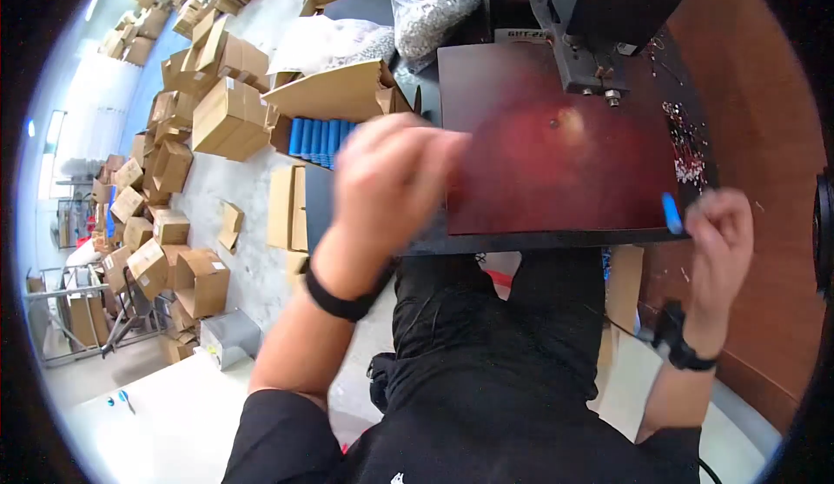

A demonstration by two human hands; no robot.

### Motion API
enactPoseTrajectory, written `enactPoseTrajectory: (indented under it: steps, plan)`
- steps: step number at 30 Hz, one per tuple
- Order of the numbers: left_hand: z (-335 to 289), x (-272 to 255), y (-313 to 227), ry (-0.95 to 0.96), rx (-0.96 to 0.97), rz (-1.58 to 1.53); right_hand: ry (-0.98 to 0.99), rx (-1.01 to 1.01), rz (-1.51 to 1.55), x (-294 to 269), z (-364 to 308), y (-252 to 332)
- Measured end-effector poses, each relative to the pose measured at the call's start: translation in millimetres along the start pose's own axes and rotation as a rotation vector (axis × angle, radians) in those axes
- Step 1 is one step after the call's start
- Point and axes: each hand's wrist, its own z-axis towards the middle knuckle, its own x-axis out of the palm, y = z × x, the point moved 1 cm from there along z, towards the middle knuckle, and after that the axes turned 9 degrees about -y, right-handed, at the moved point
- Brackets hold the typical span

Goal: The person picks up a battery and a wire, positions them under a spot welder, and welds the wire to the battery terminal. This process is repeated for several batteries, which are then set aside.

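Note:
My left hand (387,175) is smeared by motion, over the left edge of the dark red work plate (556,197) and beside an open cardboard box (326,93). Its fingers are too blurred to show whether they hold anything. Rows of blue cylinders (317,139) stand in that box, partly behind the hand. Past the plate's front right corner, my right hand (723,230) is closed, its fingers curled in. A slim blue cylinder (671,213) sits tilted at its fingertips. Above the plate hangs the black machine head (599,58) with bolts at its lower end.
Clear bags of small pale parts (434,10) lie behind the box. Loose small bits (686,158) are scattered right of the plate, near a brown panel (756,93). Many cardboard boxes (230,119) cover the floor at left. A white table (165,427) stands at lower left.

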Motion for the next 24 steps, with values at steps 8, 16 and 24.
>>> enactPoseTrajectory:
  steps: [8, 16, 24]
  plan:
    - [-2.8, -83.1, 95.5, 0.436, 0.255, 0.914, -0.027, 0.482, -0.62, -149.0, -135.0, -100.2]
    - [11.6, -103.0, 82.2, 0.457, 0.211, 0.88, -0.186, 0.473, -1.062, -204.2, -205.4, -191.4]
    - [13.1, -6.5, -18.3, 0.184, 0.101, 0.062, -0.183, -0.285, -0.977, -76.3, 4.2, -86.0]
